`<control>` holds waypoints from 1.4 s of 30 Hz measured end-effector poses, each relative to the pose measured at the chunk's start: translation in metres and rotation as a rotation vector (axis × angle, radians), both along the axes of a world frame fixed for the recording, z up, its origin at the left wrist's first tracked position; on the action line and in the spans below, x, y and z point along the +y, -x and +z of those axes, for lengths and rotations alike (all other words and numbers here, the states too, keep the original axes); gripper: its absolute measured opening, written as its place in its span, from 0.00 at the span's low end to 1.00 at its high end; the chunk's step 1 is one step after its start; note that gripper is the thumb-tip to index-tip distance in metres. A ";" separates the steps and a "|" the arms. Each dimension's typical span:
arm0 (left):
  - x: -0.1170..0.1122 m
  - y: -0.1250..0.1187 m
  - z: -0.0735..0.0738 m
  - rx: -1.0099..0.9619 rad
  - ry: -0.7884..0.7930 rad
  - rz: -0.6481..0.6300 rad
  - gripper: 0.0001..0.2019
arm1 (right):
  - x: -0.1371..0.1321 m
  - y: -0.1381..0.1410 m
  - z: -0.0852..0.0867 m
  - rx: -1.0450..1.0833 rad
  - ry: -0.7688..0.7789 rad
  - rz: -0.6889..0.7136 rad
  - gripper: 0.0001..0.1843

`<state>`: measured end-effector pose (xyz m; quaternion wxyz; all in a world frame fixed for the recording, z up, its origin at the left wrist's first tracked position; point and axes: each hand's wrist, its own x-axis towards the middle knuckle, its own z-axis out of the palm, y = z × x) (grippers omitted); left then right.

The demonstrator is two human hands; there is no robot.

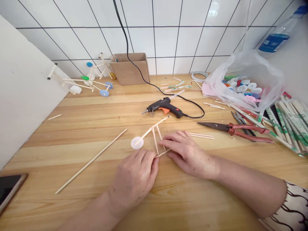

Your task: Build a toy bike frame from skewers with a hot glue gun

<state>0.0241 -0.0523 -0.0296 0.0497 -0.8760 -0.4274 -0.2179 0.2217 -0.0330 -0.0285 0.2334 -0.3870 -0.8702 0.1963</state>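
A small frame of wooden sticks (155,141) lies on the table between my hands. One long stick at its far side reaches over a white bottle cap (137,143), and two short sticks join it to a near stick (163,153). My left hand (136,175) is closed at the left end of that near stick, its fingertips pinched together. My right hand (186,154) pinches the same stick near its right end between thumb and fingers. Behind the frame rests a black hot glue gun (165,106) with an orange trigger.
A long chopstick (91,161) lies left, beyond a phone (12,189). Right are pliers (231,127), wrapped chopsticks (288,122) and a plastic bag (216,80) of bottle caps. Stick models with cap wheels (104,93) and a cardboard box (131,72) stand at the back.
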 end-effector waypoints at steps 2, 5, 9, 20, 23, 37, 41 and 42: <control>0.000 0.000 0.000 0.002 -0.001 -0.004 0.12 | 0.000 0.000 0.000 -0.001 -0.002 0.001 0.19; 0.001 0.000 0.002 0.004 -0.001 -0.007 0.12 | 0.000 0.000 0.000 -0.006 -0.004 0.003 0.19; 0.001 0.000 0.003 0.010 0.001 -0.009 0.12 | 0.000 0.000 0.000 -0.006 -0.005 0.001 0.20; 0.000 0.001 0.001 0.012 -0.005 0.000 0.12 | 0.001 0.000 0.000 -0.003 -0.013 0.006 0.19; 0.001 0.000 0.001 0.010 -0.010 -0.005 0.12 | 0.000 0.000 0.000 -0.005 -0.013 0.004 0.18; 0.000 0.000 0.002 0.018 -0.012 -0.001 0.12 | 0.001 0.000 -0.002 0.034 -0.031 -0.014 0.19; 0.000 0.000 0.003 0.015 0.001 0.001 0.11 | 0.001 0.000 -0.002 0.054 -0.027 -0.016 0.19; -0.001 0.001 0.003 0.011 -0.001 0.001 0.11 | 0.001 0.000 -0.002 0.065 -0.027 -0.016 0.19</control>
